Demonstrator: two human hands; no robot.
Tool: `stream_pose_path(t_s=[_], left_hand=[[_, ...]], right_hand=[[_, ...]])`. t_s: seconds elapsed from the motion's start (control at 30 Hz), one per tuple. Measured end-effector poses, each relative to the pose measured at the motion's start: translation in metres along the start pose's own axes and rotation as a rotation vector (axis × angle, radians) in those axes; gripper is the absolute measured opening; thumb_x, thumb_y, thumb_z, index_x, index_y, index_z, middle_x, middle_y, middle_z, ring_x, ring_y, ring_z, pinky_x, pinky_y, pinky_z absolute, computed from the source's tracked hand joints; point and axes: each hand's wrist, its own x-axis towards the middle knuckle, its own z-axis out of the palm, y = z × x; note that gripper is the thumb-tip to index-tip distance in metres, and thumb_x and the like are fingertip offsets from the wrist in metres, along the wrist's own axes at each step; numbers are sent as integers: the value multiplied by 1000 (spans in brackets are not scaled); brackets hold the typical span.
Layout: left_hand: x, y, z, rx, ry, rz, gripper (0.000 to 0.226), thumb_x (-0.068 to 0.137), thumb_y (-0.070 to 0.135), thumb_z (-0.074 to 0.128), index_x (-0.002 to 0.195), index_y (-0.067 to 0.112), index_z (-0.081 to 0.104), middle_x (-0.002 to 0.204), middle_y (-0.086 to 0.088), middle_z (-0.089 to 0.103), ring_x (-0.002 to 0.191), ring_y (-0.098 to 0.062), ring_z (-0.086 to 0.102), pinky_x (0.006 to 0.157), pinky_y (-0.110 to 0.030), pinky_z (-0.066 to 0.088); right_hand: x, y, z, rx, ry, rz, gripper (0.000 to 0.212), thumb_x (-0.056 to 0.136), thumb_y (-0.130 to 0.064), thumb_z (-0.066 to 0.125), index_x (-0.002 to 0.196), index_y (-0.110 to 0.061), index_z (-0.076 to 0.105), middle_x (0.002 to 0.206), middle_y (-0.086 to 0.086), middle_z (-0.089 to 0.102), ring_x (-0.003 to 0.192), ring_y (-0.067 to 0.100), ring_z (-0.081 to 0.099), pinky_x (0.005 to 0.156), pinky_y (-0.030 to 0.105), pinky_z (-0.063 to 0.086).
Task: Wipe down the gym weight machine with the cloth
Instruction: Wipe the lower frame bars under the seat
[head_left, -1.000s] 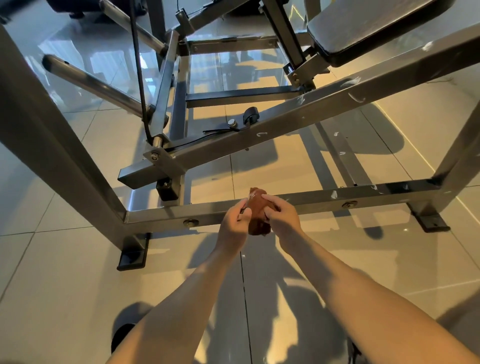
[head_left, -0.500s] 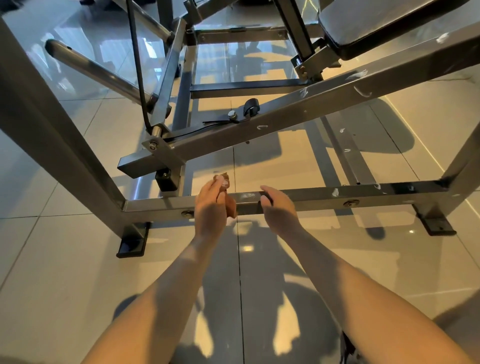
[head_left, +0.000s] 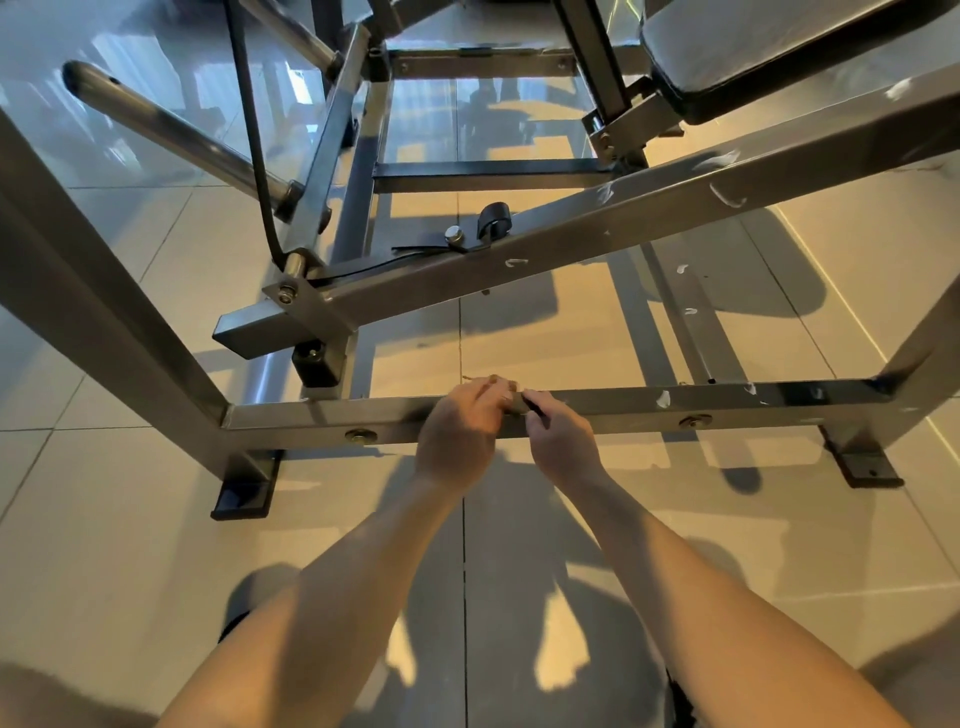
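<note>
Cloth (head_left: 513, 403): one, only a small brownish lump showing, on top of the lowest front crossbar (head_left: 727, 402) of the weight machine (head_left: 104, 291), at about mid-span. Left hand (head_left: 457, 434) lies over the bar with its fingers curled round the cloth. Right hand (head_left: 561, 441) is just beside it, fingers bent, fingertips touching the lump; cannot tell whether it actually pinches the cloth. Most of the cloth is hidden under the two hands. Crossbar front face: two bolt heads, one (head_left: 361, 435) left of the hands, one (head_left: 695, 421) right. Bar ends: two black foot plates, left (head_left: 244, 493) and right (head_left: 867, 467), flat on the tiled floor (head_left: 104, 571). Just behind the bar, left of the hands: one black bumper block (head_left: 318, 364). Above and beyond it, one sloped beam (head_left: 571, 249) crosses the whole view, with several white scuffs and one black roller (head_left: 493, 218) on top. One black cable (head_left: 248, 130) drops to the beam's lower end. One padded seat (head_left: 779, 47) at top right.
</note>
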Motion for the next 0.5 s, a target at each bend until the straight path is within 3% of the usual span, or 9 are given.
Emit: stream_pose_path(t_s=[0.13,0.3,0.4,0.5], left_hand=[[2,-18,-9,-40,131,-422,32,108,23,40,128,12,62,112,-4,69,100,-16,65,89,-30,57],[5,22,27,-192,-5,-218,31,102,12,54,130,4,63,127,-13,64,117,-23,59,106,-33,48],[2,25,34,-85,-59,-105,39,99,14,61,137,6,59,137,-15,60,126,-28,57,107,-39,50],[3,15,20,79,-3,-55,31,97,14,61,127,9,65,130,-14,62,119,-29,58,103,-43,52]], right_hand=[[-1,0,1,-11,2,0,34,105,-12,47,136,-12,61,131,6,66,120,25,58,100,24,40],[3,8,-2,49,-7,40,39,105,-14,48,143,-16,57,142,4,60,131,23,53,112,28,36],[0,12,-6,76,39,-12,38,103,-6,47,138,-12,61,136,6,63,127,21,55,112,27,38],[-2,19,-7,-21,77,-107,33,101,-1,47,128,-10,64,123,6,65,114,21,58,107,23,42]])
